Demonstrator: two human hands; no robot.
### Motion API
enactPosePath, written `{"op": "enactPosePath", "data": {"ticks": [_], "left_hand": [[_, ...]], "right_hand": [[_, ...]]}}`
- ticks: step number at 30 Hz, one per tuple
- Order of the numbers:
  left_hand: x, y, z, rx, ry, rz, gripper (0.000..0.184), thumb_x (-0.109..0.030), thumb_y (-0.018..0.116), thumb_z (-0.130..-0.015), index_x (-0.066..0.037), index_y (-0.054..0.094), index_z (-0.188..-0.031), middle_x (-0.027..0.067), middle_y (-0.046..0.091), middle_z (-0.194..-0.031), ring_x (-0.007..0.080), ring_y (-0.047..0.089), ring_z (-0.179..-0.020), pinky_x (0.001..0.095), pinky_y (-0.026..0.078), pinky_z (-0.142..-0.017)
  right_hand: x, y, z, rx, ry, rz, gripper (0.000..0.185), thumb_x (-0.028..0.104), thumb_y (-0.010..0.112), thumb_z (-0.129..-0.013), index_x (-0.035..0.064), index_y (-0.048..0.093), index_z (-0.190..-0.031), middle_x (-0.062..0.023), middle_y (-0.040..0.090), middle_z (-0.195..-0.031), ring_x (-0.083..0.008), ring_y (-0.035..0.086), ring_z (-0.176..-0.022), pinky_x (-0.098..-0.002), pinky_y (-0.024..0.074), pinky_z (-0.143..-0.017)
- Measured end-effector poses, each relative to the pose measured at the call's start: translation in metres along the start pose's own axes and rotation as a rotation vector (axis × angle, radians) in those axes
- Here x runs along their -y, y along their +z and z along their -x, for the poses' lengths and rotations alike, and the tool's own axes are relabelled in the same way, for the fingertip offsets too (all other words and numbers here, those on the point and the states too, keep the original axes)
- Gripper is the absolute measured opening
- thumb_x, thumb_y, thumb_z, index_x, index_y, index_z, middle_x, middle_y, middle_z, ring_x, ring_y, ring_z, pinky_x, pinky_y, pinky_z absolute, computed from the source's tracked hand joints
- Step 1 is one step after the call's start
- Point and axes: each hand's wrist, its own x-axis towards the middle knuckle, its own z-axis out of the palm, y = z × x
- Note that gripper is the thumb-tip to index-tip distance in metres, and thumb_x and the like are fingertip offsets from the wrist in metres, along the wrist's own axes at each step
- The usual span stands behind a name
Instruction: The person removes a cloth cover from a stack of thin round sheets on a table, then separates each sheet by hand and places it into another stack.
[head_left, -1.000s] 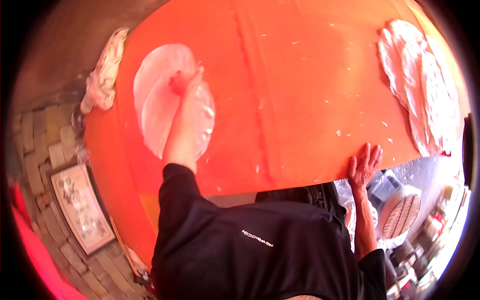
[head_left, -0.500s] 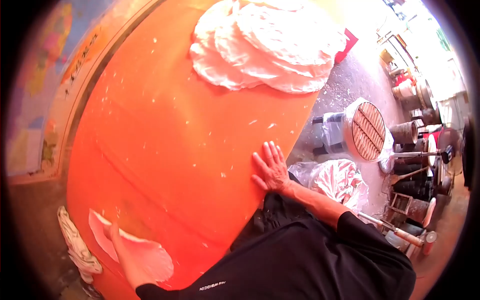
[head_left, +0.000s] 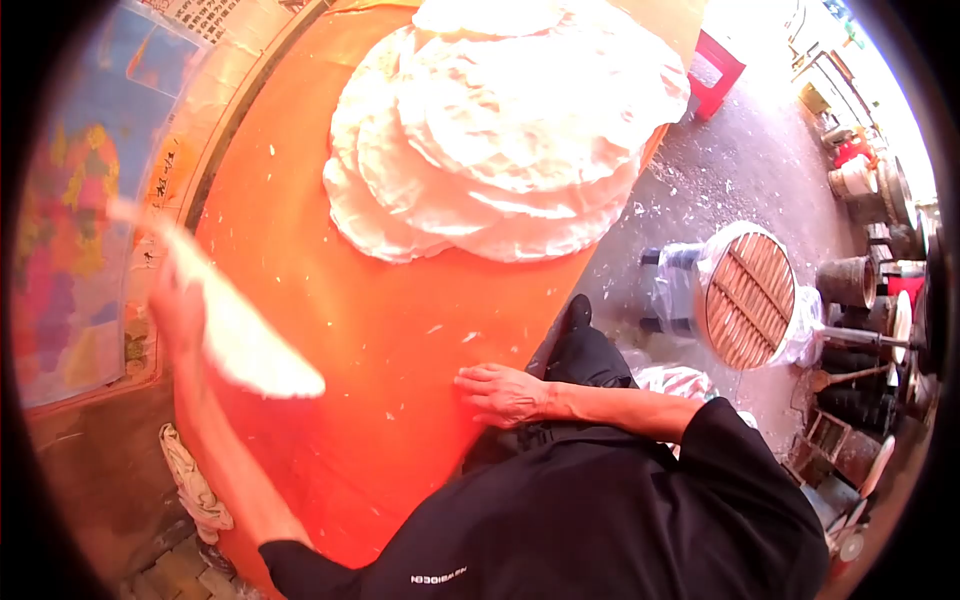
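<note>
Head view | left hand (head_left: 180,310): grip clamped on white sheet (head_left: 248,342) | right hand (head_left: 505,393): unclenched on table (head_left: 385,330) | shirt lettering (head_left: 438,576): blurred

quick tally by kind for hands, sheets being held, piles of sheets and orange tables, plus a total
Hands: 2 (left hand, right hand)
Held white sheet: 1
Pile of white sheets: 1
Orange table: 1
Total: 5
</note>
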Motion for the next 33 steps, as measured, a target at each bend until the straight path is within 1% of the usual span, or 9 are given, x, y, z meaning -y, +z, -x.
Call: {"op": "enactPosePath", "data": {"ticks": [3, 4, 10, 15, 18, 21, 24, 27, 33], "left_hand": [[-0.140, 0.091, -0.033, 0.099, 0.392, 0.051, 0.053, 0.001, 0.052, -0.076, -0.001, 0.054, -0.129, 0.0123, 0.064, -0.116, 0.0224, 0.062, -0.104, 0.0328, 0.047, -0.091], [-0.176, 0.120, -0.029, 0.143, 0.477, 0.070, 0.051, 0.001, 0.053, -0.076, -0.001, 0.054, -0.128, 0.0119, 0.064, -0.114, 0.0220, 0.062, -0.103, 0.0324, 0.047, -0.089], [-0.277, 0.250, 0.077, 0.253, 0.758, 0.135, 0.042, -0.001, 0.058, -0.079, 0.000, 0.058, -0.121, 0.0095, 0.065, -0.105, 0.0195, 0.063, -0.093, 0.0303, 0.050, -0.081], [-0.239, 0.274, 0.128, 0.261, 0.354, 0.411, 0.036, -0.004, 0.062, -0.080, 0.000, 0.061, -0.116, 0.0090, 0.066, -0.094, 0.0184, 0.064, -0.084, 0.0285, 0.052, -0.074], [-0.208, 0.279, 0.141, 0.379, -0.168, 0.737, 0.033, -0.004, 0.064, -0.083, 0.000, 0.059, -0.115, 0.0083, 0.065, -0.085, 0.0132, 0.064, -0.074, 0.0230, 0.051, -0.067], [-0.204, 0.268, 0.145, 0.355, -0.383, 1.051, 0.029, -0.003, 0.060, -0.087, 0.003, 0.057, -0.115, 0.0049, 0.064, -0.084, 0.0103, 0.062, -0.075, 0.0224, 0.050, -0.069], [-0.202, 0.264, 0.151, 0.435, -0.414, 1.134, 0.025, -0.003, 0.057, -0.090, 0.005, 0.056, -0.114, 0.0058, 0.063, -0.087, 0.0110, 0.062, -0.079, 0.0235, 0.052, -0.072], [-0.206, 0.262, 0.158, 0.480, -0.449, 1.171, 0.026, -0.004, 0.057, -0.091, 0.006, 0.054, -0.115, 0.0085, 0.064, -0.090, 0.0132, 0.063, -0.082, 0.0252, 0.053, -0.073], [-0.243, 0.276, 0.151, 0.406, -0.568, 1.236, 0.027, -0.005, 0.058, -0.090, 0.006, 0.054, -0.115, 0.0071, 0.064, -0.088, 0.0109, 0.062, -0.080, 0.0240, 0.052, -0.072]], "right_hand": [[-0.003, -0.048, 0.012, 0.105, 0.165, -0.143, 0.029, 0.028, 0.062, -0.081, 0.0035, 0.060, -0.098, -0.0160, 0.059, -0.097, -0.0336, 0.057, -0.094, -0.0426, 0.0484, -0.081], [-0.009, -0.062, 0.019, -0.047, 0.098, -0.105, 0.027, 0.027, 0.063, -0.082, 0.0043, 0.060, -0.096, -0.0124, 0.057, -0.084, -0.0312, 0.056, -0.080, -0.0420, 0.0498, -0.070], [-0.027, -0.178, 0.081, -0.226, 0.421, -0.093, 0.022, 0.015, 0.070, -0.077, 0.0058, 0.064, -0.097, -0.0112, 0.063, -0.086, -0.0306, 0.061, -0.075, -0.0405, 0.0517, -0.065], [-0.043, -0.232, 0.086, -0.483, 0.636, 0.013, 0.010, 0.001, 0.070, -0.074, 0.0028, 0.066, -0.083, -0.0118, 0.063, -0.075, -0.0288, 0.062, -0.066, -0.0365, 0.0514, -0.056], [-0.077, -0.270, 0.052, -0.519, 0.575, 0.216, 0.011, 0.002, 0.071, -0.073, 0.0042, 0.065, -0.082, -0.0142, 0.063, -0.075, -0.0306, 0.063, -0.065, -0.0356, 0.0488, -0.054], [-0.122, -0.296, 0.009, -0.617, 0.713, 0.191, 0.015, 0.006, 0.070, -0.075, 0.0050, 0.067, -0.089, -0.0131, 0.066, -0.077, -0.0319, 0.064, -0.071, -0.0378, 0.0503, -0.061], [-0.163, -0.322, -0.032, -0.323, 0.547, 0.544, 0.028, 0.004, 0.068, -0.071, 0.0046, 0.066, -0.099, -0.0155, 0.065, -0.103, -0.0253, 0.062, -0.096, -0.0355, 0.0499, -0.076], [-0.219, -0.342, -0.049, -0.115, 0.551, 0.767, 0.045, 0.002, 0.067, -0.066, 0.0075, 0.062, -0.111, -0.0164, 0.058, -0.120, -0.0302, 0.051, -0.116, -0.0407, 0.0450, -0.089], [-0.257, -0.356, -0.074, 0.224, 0.100, 0.822, 0.064, 0.004, 0.069, -0.059, 0.0086, 0.056, -0.122, -0.0151, 0.053, -0.126, -0.0353, 0.044, -0.123, -0.0499, 0.0354, -0.100]]}}
